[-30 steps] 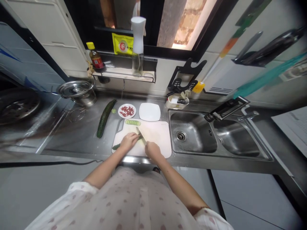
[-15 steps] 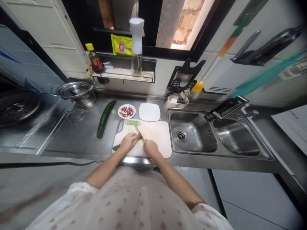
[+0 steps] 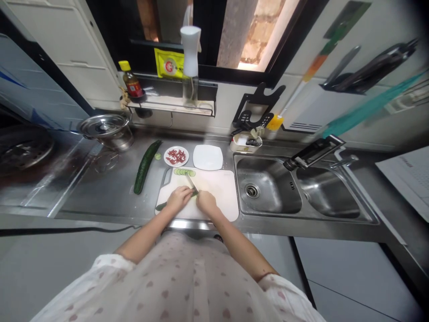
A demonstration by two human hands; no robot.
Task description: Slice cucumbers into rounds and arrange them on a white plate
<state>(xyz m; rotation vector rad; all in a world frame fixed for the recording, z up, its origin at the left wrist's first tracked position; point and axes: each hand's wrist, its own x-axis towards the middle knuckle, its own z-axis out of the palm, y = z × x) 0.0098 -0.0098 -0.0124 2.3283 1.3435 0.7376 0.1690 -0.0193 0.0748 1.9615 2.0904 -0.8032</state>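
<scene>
On a white cutting board (image 3: pixel 221 192), my left hand (image 3: pixel 180 198) is closed over a cucumber (image 3: pixel 161 206), whose dark green end sticks out on the wrist side. My right hand (image 3: pixel 206 203) grips the handle of a knife (image 3: pixel 192 182). The blade points away from me and lies against the cucumber, close to my left fingertips. A row of overlapping cucumber slices (image 3: pixel 184 172) rests along the board's far edge. Left of the board lies a whole cucumber (image 3: pixel 146 167), with a small cut end piece (image 3: pixel 158 156) beside it.
Behind the board stand a plate of chopped red pieces (image 3: pixel 176 156) and a white square plate (image 3: pixel 208 157). To the right is a double steel sink (image 3: pixel 268 183) with a black faucet (image 3: pixel 311 152). A lidded steel pot (image 3: pixel 110 129) stands at the back left.
My right hand and the knife have shifted slightly left, closer to my left hand. My left hand stays on the cucumber. The whole view has drifted a little.
</scene>
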